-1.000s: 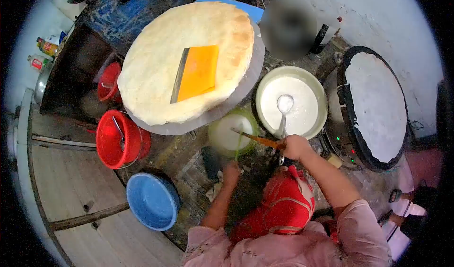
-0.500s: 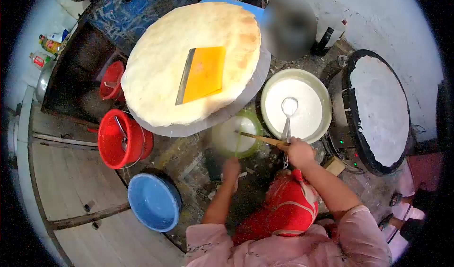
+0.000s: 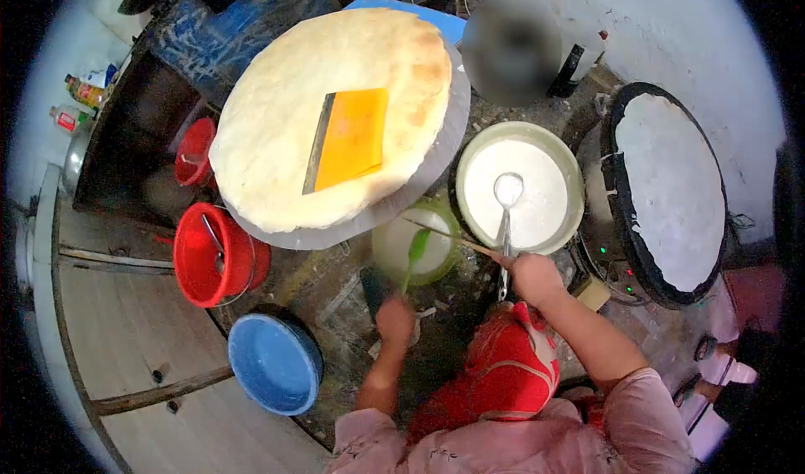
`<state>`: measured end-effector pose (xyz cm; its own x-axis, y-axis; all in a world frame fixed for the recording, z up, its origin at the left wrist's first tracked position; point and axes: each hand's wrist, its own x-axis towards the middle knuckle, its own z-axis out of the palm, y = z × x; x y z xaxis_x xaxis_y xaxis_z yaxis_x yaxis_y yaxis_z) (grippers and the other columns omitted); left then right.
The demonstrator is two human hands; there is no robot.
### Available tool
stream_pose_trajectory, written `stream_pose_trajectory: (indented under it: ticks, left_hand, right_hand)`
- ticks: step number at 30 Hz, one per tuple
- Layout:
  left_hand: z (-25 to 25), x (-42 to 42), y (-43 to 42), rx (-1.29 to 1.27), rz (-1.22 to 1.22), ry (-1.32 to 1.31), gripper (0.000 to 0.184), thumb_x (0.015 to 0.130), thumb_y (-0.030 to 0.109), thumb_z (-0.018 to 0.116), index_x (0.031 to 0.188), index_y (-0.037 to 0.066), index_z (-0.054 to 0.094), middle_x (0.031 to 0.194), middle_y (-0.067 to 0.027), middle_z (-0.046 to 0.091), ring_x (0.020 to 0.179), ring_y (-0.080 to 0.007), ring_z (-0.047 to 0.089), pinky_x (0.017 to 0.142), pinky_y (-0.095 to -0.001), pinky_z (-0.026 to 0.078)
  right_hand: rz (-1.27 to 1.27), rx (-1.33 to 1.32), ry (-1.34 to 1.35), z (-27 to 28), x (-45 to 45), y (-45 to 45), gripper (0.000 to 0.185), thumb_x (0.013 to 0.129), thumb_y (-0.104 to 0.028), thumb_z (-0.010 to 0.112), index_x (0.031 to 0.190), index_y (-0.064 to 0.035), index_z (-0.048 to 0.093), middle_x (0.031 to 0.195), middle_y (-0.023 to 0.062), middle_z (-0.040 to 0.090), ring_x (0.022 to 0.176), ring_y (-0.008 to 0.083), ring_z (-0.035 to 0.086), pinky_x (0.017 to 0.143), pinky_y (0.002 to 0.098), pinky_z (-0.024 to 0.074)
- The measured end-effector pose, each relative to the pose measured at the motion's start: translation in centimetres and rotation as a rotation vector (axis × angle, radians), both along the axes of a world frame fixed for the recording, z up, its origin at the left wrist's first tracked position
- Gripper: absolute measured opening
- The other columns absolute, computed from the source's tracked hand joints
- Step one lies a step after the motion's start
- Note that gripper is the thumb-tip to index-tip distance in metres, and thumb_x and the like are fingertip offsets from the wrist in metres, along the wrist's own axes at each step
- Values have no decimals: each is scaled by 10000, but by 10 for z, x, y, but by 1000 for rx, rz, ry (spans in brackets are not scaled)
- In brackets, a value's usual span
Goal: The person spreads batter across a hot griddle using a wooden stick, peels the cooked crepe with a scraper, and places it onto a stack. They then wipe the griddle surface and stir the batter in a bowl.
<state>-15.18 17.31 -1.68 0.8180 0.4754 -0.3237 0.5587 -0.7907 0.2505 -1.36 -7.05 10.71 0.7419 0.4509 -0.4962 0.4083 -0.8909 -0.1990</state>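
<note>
My left hand is closed around the handle of a green spatula, its head over a small green bowl of white liquid. Closed on a thin wooden stick, my right hand is at the front of a larger pale bowl. The stick's far end reaches over the small bowl. A metal ladle lies in the white batter of the larger bowl, its handle beside my right hand. Motion slightly smears the left hand and the spatula.
A stack of round flatbreads bears a yellow scraper. At right is a round black griddle with a pale sheet on it. A red bucket and a blue basin stand left.
My left hand has moved slightly left and down, and the spatula's green head now shows clearly over the small bowl. The stick's tip has shifted slightly left and up.
</note>
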Motion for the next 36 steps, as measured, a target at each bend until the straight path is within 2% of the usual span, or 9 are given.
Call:
stream_pose_trajectory:
  ticks: [9, 12, 15, 21, 23, 26, 28, 33, 36]
  left_hand:
    - [-58, 19, -1, -235, 59, -8, 203, 836, 176, 493, 839, -1, 593, 735, -187, 570, 649, -325, 547, 557, -435, 423]
    - [-157, -3, 25, -66, -31, -18, 223, 853, 191, 478, 826, -1, 588, 745, -172, 571, 635, -277, 540, 532, -419, 424]
    - [-93, 19, 19, -52, -151, -75, 259, 876, 220, 451, 925, 14, 599, 765, -161, 591, 647, -272, 553, 542, -404, 445]
    - [-123, 6, -12, 181, -29, 44, 441, 845, 348, 490, 1171, 53, 527, 1266, -211, 393, 1194, -382, 330, 915, -517, 338]
    - [-48, 10, -23, 47, -261, -219, 504, 804, 349, 546, 1209, 55, 488, 1378, -203, 220, 1278, -421, 116, 979, -582, 184]
    - [-16, 12, -40, 19, -427, -484, 499, 786, 305, 580, 1207, 56, 482, 1357, -213, 256, 1255, -426, 175, 962, -580, 191]
    - [54, 22, -55, 50, -478, -531, 485, 775, 283, 593, 1192, 57, 492, 1343, -213, 278, 1245, -427, 193, 954, -574, 199]
    - [168, 60, -46, 378, -454, -878, 494, 777, 166, 576, 1229, 36, 427, 1348, -222, 275, 1229, -443, 228, 967, -554, 197]
    - [204, 108, -13, 508, -289, -939, 540, 778, 293, 582, 1216, 12, 437, 1334, -253, 282, 1253, -427, 195, 968, -570, 171]
  right_hand:
    - [127, 50, -347, 11, -23, -56, 385, 784, -133, 496, 1114, -313, 578, 790, 108, 515, 704, 276, 558, 585, 376, 465]
    - [-8, 129, -223, 20, -25, -74, 456, 748, -54, 525, 1138, -286, 571, 754, 116, 539, 689, 282, 566, 571, 378, 463]
    - [-230, 417, -122, -7, -25, -93, 365, 808, -49, 542, 1147, -182, 571, 738, 106, 622, 545, 228, 559, 526, 304, 447]
    - [-946, 1045, 77, -90, -9, -114, 347, 861, -86, 522, 1203, -35, 495, 787, 19, 576, 589, 73, 490, 525, 227, 418]
    - [-917, 1013, -64, -131, 2, -128, 406, 850, -67, 531, 1248, -45, 450, 829, 29, 577, 645, 87, 506, 566, 229, 429]
    - [-953, 971, 181, -133, 0, -135, 542, 815, -69, 573, 1314, -70, 363, 1053, 106, 564, 840, 178, 569, 738, 289, 461]
    - [-608, 647, -239, -173, -30, -149, 567, 788, -127, 602, 1306, -84, 372, 1171, 152, 525, 939, 249, 577, 809, 336, 452]
    - [-593, 604, 238, -134, -114, -172, 424, 769, -223, 587, 1153, -56, 524, 1063, 176, 577, 930, 322, 572, 810, 367, 450]
    - [-293, 90, 484, -89, -143, -175, 360, 780, -264, 565, 1111, -123, 574, 993, 149, 614, 867, 316, 592, 776, 375, 458]
